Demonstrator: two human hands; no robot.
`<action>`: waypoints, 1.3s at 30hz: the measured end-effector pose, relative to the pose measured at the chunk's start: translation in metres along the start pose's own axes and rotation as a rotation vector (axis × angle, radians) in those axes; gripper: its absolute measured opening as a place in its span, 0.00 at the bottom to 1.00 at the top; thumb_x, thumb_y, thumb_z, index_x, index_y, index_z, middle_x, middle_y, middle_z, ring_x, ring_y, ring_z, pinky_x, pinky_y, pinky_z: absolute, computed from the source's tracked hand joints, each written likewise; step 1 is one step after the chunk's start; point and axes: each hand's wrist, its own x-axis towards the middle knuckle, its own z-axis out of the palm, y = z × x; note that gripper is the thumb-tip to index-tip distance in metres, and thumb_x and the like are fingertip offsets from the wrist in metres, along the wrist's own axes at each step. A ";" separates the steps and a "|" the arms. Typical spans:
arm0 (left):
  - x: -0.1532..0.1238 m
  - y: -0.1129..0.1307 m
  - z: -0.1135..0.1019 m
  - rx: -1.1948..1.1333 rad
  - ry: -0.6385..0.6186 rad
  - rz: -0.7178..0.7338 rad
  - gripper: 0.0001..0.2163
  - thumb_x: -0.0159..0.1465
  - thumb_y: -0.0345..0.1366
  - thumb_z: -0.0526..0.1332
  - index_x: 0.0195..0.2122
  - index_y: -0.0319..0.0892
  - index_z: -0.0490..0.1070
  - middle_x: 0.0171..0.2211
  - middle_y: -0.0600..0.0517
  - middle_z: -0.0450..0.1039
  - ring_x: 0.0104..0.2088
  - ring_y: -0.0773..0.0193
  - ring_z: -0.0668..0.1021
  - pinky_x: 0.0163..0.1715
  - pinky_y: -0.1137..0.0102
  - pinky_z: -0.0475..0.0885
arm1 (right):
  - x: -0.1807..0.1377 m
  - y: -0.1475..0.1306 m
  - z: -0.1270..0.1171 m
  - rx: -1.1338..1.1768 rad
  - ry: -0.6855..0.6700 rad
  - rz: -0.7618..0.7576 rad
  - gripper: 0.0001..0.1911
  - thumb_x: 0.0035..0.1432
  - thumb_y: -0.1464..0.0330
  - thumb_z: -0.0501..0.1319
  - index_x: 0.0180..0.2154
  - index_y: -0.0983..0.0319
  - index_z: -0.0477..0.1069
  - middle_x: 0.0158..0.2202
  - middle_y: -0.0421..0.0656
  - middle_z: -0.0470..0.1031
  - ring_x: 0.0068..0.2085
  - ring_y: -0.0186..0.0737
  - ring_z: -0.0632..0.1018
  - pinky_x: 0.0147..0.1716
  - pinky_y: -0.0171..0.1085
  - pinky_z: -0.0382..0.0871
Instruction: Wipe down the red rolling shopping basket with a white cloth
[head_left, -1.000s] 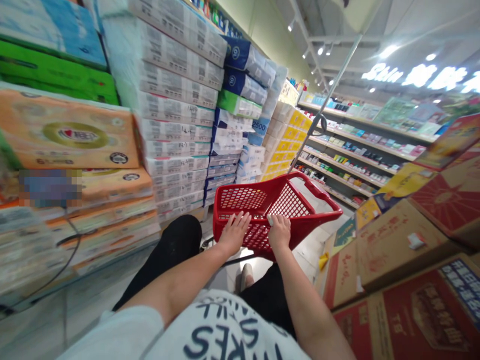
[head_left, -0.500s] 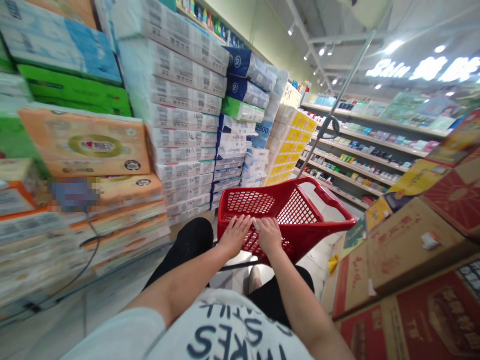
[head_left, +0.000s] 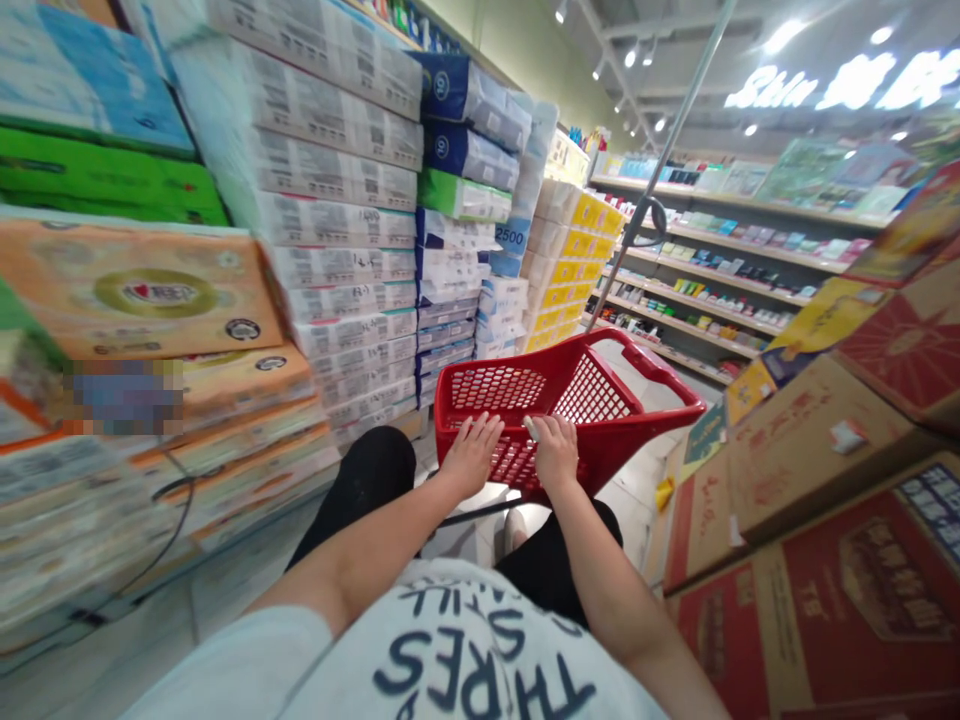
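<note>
A red plastic shopping cart (head_left: pixel 656 440) with perforated walls stands just ahead of my knees, its moulded handle pointing to the right. My left hand (head_left: pixel 471 455) is on the near rim, fingers laid over it and thumb on the near side. Farther right along that rim, my right hand (head_left: pixel 556 452) is closed over the edge with bent fingers. A gap separates the two hands. Through the holes I make out no goods in the basket, though its floor is partly hidden by my hands and the near wall.
Packs of tissue (head_left: pixel 161 290) are stacked along the left, beside tall piles of white wrapped packs (head_left: pixel 341 150). Cardboard boxes (head_left: pixel 806 450) rise close on the right. A metal pole (head_left: pixel 652 190) stands beyond the cart, before shelves (head_left: pixel 720 260) of small goods.
My hands have moved apart on the rim, the right one shifting rightward. The tissue stacks on the left have slid left and grown larger in view.
</note>
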 end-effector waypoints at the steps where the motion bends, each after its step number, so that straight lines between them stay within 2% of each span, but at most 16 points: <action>1: 0.001 -0.003 0.000 -0.001 -0.005 0.002 0.32 0.61 0.34 0.54 0.66 0.36 0.50 0.68 0.46 0.47 0.67 0.51 0.48 0.65 0.53 0.43 | 0.000 0.002 0.001 0.012 0.014 0.019 0.17 0.63 0.76 0.51 0.50 0.60 0.69 0.48 0.44 0.74 0.55 0.44 0.64 0.57 0.43 0.51; 4: 0.007 -0.012 -0.001 -0.006 -0.030 0.003 0.32 0.60 0.34 0.54 0.66 0.37 0.50 0.68 0.48 0.47 0.68 0.53 0.48 0.65 0.55 0.43 | -0.004 0.018 0.003 0.004 0.079 0.132 0.21 0.60 0.78 0.50 0.54 0.63 0.66 0.50 0.48 0.73 0.55 0.44 0.66 0.53 0.42 0.57; 6: 0.013 -0.015 0.000 -0.012 -0.042 -0.008 0.31 0.61 0.33 0.53 0.66 0.39 0.50 0.68 0.49 0.48 0.68 0.54 0.48 0.66 0.55 0.43 | -0.010 0.028 0.006 0.000 0.098 0.140 0.21 0.59 0.78 0.51 0.54 0.64 0.66 0.51 0.49 0.72 0.54 0.45 0.67 0.51 0.41 0.59; 8: 0.018 -0.014 0.001 -0.006 -0.041 -0.053 0.30 0.61 0.31 0.52 0.66 0.41 0.52 0.67 0.51 0.49 0.68 0.52 0.47 0.65 0.51 0.41 | -0.019 0.030 0.011 0.005 0.070 0.051 0.20 0.58 0.78 0.52 0.51 0.63 0.68 0.53 0.48 0.70 0.54 0.45 0.67 0.51 0.41 0.62; 10: 0.022 -0.011 0.003 0.008 -0.028 -0.121 0.29 0.61 0.30 0.52 0.65 0.44 0.55 0.68 0.53 0.48 0.68 0.46 0.44 0.64 0.44 0.39 | -0.026 0.026 0.017 0.007 0.025 -0.048 0.16 0.57 0.77 0.53 0.45 0.62 0.72 0.54 0.47 0.69 0.53 0.44 0.68 0.50 0.40 0.64; 13: 0.024 -0.005 0.003 0.003 -0.029 -0.181 0.30 0.60 0.29 0.53 0.65 0.48 0.55 0.68 0.53 0.46 0.67 0.37 0.43 0.60 0.37 0.42 | -0.027 0.016 0.024 0.032 0.009 -0.078 0.16 0.58 0.77 0.52 0.44 0.61 0.72 0.50 0.47 0.70 0.50 0.41 0.69 0.47 0.37 0.67; 16: 0.024 -0.006 0.001 -0.018 -0.053 -0.178 0.30 0.61 0.28 0.54 0.65 0.50 0.53 0.68 0.49 0.45 0.66 0.37 0.46 0.60 0.39 0.48 | -0.015 0.007 0.027 0.105 0.060 -0.089 0.19 0.59 0.77 0.50 0.50 0.63 0.69 0.47 0.49 0.71 0.50 0.42 0.70 0.48 0.39 0.68; 19: 0.021 -0.013 0.000 -0.020 -0.051 -0.157 0.32 0.61 0.28 0.54 0.66 0.51 0.51 0.68 0.47 0.44 0.67 0.40 0.47 0.61 0.44 0.50 | -0.004 -0.001 0.030 0.143 0.059 -0.156 0.16 0.60 0.77 0.51 0.48 0.63 0.69 0.45 0.48 0.72 0.50 0.43 0.69 0.50 0.41 0.68; 23: 0.007 -0.030 0.006 0.025 -0.011 -0.085 0.33 0.61 0.27 0.53 0.68 0.42 0.46 0.69 0.47 0.43 0.68 0.48 0.45 0.64 0.53 0.49 | -0.006 -0.011 0.037 0.064 -0.071 -0.235 0.11 0.59 0.76 0.56 0.41 0.59 0.73 0.45 0.46 0.73 0.47 0.44 0.69 0.42 0.37 0.70; 26: -0.004 -0.039 0.015 0.079 0.056 -0.114 0.31 0.63 0.28 0.51 0.67 0.35 0.46 0.69 0.44 0.42 0.68 0.51 0.43 0.65 0.56 0.48 | -0.008 -0.015 0.043 0.046 -0.073 -0.260 0.13 0.61 0.75 0.56 0.46 0.59 0.73 0.48 0.47 0.71 0.48 0.44 0.68 0.45 0.37 0.69; 28: -0.009 -0.041 0.021 0.099 0.094 -0.129 0.30 0.63 0.30 0.51 0.67 0.34 0.47 0.68 0.43 0.42 0.68 0.51 0.43 0.66 0.55 0.47 | -0.009 -0.016 0.046 0.044 -0.082 -0.279 0.15 0.62 0.74 0.56 0.48 0.59 0.73 0.49 0.47 0.70 0.49 0.44 0.67 0.48 0.38 0.68; 32: -0.013 -0.042 0.028 0.100 0.127 -0.126 0.30 0.64 0.31 0.50 0.67 0.32 0.44 0.69 0.42 0.40 0.68 0.51 0.42 0.66 0.53 0.47 | -0.012 -0.020 0.053 0.006 -0.202 -0.282 0.12 0.62 0.72 0.56 0.45 0.57 0.75 0.45 0.47 0.71 0.46 0.43 0.68 0.41 0.36 0.70; 37: -0.013 -0.039 0.034 0.078 0.117 -0.124 0.32 0.63 0.26 0.47 0.68 0.32 0.39 0.69 0.42 0.39 0.68 0.56 0.43 0.67 0.56 0.47 | -0.017 -0.028 0.056 0.050 -0.175 -0.250 0.15 0.63 0.72 0.54 0.48 0.57 0.73 0.49 0.47 0.70 0.49 0.44 0.67 0.46 0.37 0.69; 39: -0.012 -0.034 0.035 0.066 0.115 -0.157 0.32 0.62 0.24 0.46 0.68 0.30 0.36 0.68 0.40 0.39 0.68 0.56 0.44 0.67 0.56 0.47 | -0.020 -0.030 0.056 0.048 -0.238 -0.226 0.16 0.61 0.74 0.55 0.47 0.56 0.74 0.47 0.47 0.71 0.48 0.44 0.68 0.42 0.37 0.70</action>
